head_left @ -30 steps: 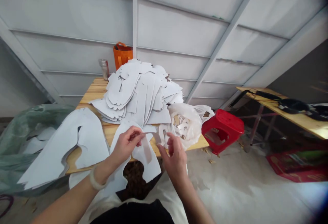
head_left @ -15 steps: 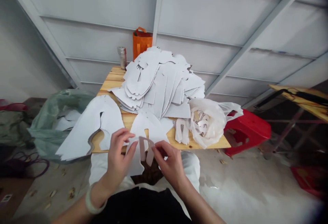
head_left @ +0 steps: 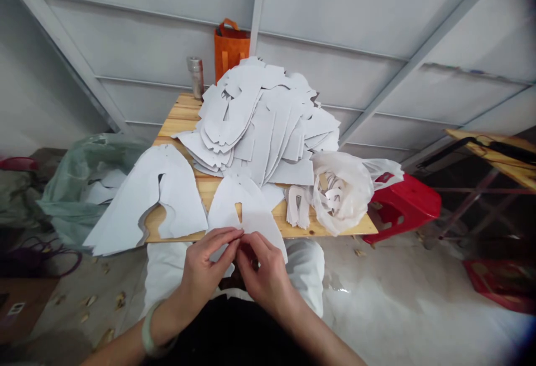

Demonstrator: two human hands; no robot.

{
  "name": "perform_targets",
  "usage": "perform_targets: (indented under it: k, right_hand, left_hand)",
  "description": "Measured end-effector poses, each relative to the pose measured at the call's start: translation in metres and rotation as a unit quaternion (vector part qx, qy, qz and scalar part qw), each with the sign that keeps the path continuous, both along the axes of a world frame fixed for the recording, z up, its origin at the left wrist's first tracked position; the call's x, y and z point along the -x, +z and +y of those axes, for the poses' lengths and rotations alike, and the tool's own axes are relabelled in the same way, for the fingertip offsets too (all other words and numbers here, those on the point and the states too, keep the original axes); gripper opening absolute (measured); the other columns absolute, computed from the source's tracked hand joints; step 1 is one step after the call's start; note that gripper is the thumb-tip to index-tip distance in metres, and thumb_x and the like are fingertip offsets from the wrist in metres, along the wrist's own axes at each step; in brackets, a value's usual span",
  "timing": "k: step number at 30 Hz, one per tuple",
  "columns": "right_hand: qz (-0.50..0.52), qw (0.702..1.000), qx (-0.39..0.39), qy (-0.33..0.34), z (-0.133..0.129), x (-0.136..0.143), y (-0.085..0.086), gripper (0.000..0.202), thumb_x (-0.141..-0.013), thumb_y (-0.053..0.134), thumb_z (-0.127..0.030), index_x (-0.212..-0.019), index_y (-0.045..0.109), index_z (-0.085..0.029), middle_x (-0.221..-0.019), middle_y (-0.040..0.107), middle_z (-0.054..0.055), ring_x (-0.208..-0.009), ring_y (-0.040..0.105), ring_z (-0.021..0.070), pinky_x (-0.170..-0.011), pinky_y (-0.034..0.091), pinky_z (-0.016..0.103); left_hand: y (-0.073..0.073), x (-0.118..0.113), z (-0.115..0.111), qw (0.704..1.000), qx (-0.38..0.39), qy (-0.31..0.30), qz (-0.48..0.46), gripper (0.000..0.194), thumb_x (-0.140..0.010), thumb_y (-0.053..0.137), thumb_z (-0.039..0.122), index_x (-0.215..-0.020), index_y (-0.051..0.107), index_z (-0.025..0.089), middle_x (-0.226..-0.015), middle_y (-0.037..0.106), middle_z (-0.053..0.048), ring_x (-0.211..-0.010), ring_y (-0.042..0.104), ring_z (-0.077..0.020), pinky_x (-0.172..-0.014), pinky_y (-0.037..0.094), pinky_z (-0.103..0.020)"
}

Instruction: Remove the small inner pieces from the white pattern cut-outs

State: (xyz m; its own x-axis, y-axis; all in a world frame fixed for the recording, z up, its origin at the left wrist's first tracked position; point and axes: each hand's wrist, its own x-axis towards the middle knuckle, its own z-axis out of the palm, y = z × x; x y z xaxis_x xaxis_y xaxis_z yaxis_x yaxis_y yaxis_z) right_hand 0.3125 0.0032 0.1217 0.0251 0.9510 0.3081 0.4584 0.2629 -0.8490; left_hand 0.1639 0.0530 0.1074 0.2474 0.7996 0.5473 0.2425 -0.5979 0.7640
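My left hand [head_left: 211, 260] and my right hand [head_left: 266, 262] meet at the fingertips, both closed in a pinch at the slot's lower end in a white arch-shaped cut sheet [head_left: 257, 209]. The sheet lies at the table's front edge and hangs over it toward my lap. Fingers hide what lies between them; the small U-shaped strip seen before in my right hand is now covered. A stack of similar arch-shaped sheets [head_left: 178, 187] sits to the left. Right of the sheet lies a small bundle of U-shaped strips [head_left: 297, 207].
A large heap of white cut sheets [head_left: 268, 114] covers the back of the wooden table [head_left: 180, 112]. On the right stands a plastic bag [head_left: 355, 193] of strips, near a red stool [head_left: 406, 204]. A green bag [head_left: 62, 187], metal flask [head_left: 196, 78] and orange bag [head_left: 230, 56] are around.
My two hands have come together over the slot; the U-shaped strip that showed between them is now hidden. The left fingers have closed. The view has shifted slightly.
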Motion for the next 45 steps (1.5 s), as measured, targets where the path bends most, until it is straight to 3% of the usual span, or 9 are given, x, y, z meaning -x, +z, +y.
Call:
perform_targets:
  k: [5,8,16,23,35,45]
  right_hand:
    - [0.199,0.965,0.172,-0.011,0.003,-0.003,0.005,0.021,-0.095,0.058,-0.036,-0.091,0.066,-0.017,-0.070,0.063,0.000,-0.053,0.060,0.0123,-0.051,0.049,0.023]
    - [0.258,0.940,0.224,-0.015,0.005,-0.004,0.005,0.027,-0.094,0.060,-0.042,-0.085,0.063,-0.017,-0.061,0.059,-0.003,-0.046,0.057,0.0107,-0.046,0.045,0.021]
    - [0.242,0.946,0.216,-0.021,0.005,-0.004,0.008,0.028,-0.094,0.061,-0.043,-0.081,0.063,-0.018,-0.054,0.056,-0.005,-0.044,0.055,0.0099,-0.047,0.043,0.020]
    - [0.237,0.948,0.210,-0.024,0.004,-0.003,0.009,0.028,-0.095,0.060,-0.041,-0.080,0.064,-0.018,-0.055,0.056,-0.005,-0.045,0.055,0.0097,-0.047,0.042,0.020]
    - [0.204,0.960,0.193,-0.023,0.004,-0.002,0.010,0.027,-0.097,0.058,-0.038,-0.078,0.064,-0.019,-0.054,0.056,-0.005,-0.046,0.054,0.0098,-0.049,0.043,0.020]
    - [0.186,0.967,0.175,-0.010,0.005,-0.002,0.014,0.029,-0.098,0.056,-0.038,-0.077,0.061,-0.019,-0.055,0.056,-0.005,-0.045,0.055,0.0098,-0.050,0.044,0.020]
  left_hand:
    - [-0.002,-0.001,-0.002,1.000,0.003,-0.010,0.000,0.019,-0.092,0.069,0.010,-0.104,0.079,0.020,-0.102,0.080,-0.004,-0.090,0.077,-0.0157,-0.086,0.063,-0.022]
    - [-0.002,-0.001,-0.004,1.000,-0.021,-0.005,0.013,0.019,-0.093,0.068,0.009,-0.105,0.079,0.019,-0.101,0.080,-0.005,-0.090,0.077,-0.0155,-0.086,0.063,-0.023]
    - [0.002,-0.002,-0.005,0.993,-0.103,0.000,0.049,0.020,-0.093,0.066,0.005,-0.107,0.076,0.015,-0.101,0.079,-0.007,-0.089,0.076,-0.0142,-0.090,0.061,-0.021]
    - [-0.004,-0.001,-0.006,0.988,-0.141,0.012,0.057,0.028,-0.091,0.066,0.001,-0.114,0.073,0.017,-0.105,0.077,-0.007,-0.093,0.075,-0.0150,-0.092,0.062,-0.024]
    - [0.004,-0.002,-0.007,0.991,-0.122,0.024,0.055,0.024,-0.093,0.065,0.005,-0.110,0.075,0.020,-0.102,0.079,-0.006,-0.088,0.077,-0.0168,-0.087,0.064,-0.026]
    - [0.003,-0.002,-0.007,0.990,-0.130,0.024,0.051,0.025,-0.091,0.066,0.003,-0.109,0.075,0.018,-0.102,0.079,-0.006,-0.090,0.077,-0.0165,-0.089,0.063,-0.025]
